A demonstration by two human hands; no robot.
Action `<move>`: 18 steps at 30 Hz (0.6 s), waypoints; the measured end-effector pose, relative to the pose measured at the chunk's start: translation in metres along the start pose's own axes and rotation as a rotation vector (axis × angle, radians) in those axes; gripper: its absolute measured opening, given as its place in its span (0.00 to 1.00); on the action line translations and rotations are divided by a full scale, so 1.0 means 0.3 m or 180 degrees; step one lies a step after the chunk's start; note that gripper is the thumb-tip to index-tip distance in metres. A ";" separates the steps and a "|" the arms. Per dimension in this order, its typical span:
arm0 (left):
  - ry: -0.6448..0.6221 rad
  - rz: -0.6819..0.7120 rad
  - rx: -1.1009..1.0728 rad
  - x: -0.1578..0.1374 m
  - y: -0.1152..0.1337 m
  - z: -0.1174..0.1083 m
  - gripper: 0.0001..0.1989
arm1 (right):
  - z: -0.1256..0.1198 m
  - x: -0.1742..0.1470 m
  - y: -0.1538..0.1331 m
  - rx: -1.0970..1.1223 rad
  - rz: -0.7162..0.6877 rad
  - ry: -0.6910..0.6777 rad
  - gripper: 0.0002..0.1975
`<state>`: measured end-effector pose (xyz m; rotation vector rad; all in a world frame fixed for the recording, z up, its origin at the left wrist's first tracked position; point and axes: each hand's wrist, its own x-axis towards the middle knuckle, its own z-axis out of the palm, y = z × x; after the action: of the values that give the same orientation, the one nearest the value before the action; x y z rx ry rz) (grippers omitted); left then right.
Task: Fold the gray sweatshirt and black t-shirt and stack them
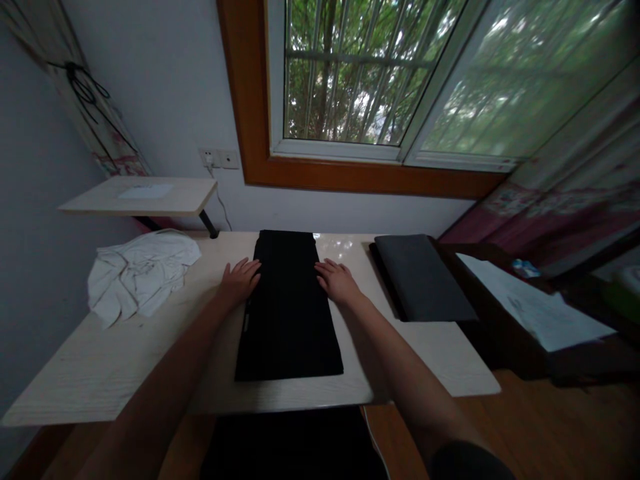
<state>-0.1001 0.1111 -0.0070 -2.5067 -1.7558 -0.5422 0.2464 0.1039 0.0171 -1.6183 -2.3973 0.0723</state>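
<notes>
A folded black garment [290, 303] lies flat as a long rectangle on the pale wooden desk [425, 357], its long sides running away from me. Along its left edge shows a small light mark, too small to read. My left hand [240, 281] rests at the garment's left edge, fingers stretched out and fingertips touching the cloth. On the opposite edge, my right hand [339, 280] lies with its fingers spread and their tips on the fabric. Neither hand grips anything. What kind of garment it is, I cannot tell.
A crumpled white cloth [143, 273] sits on the left, below a raised shelf [185, 193] on a black leg. Dark grey flat folders or cases [425, 277] lie at the right. Beyond them, paper [535, 303] rests on a dark surface. A window [370, 73] is ahead.
</notes>
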 end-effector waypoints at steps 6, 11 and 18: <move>0.0321 0.0119 -0.0287 -0.040 -0.001 -0.004 0.22 | 0.005 -0.016 -0.015 0.0113 0.0103 0.0077 0.21; 0.0212 0.0083 -0.0811 -0.130 0.006 -0.030 0.26 | -0.010 -0.107 -0.123 0.0364 -0.0403 0.0336 0.16; -0.0218 -0.0261 -0.1289 -0.135 0.012 -0.065 0.26 | -0.015 -0.218 -0.365 0.0720 -0.1594 -0.0197 0.10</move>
<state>-0.1142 0.0686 -0.0002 -2.7437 -1.9499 -0.9112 0.1713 0.0015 0.0293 -0.9022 -2.6516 0.2913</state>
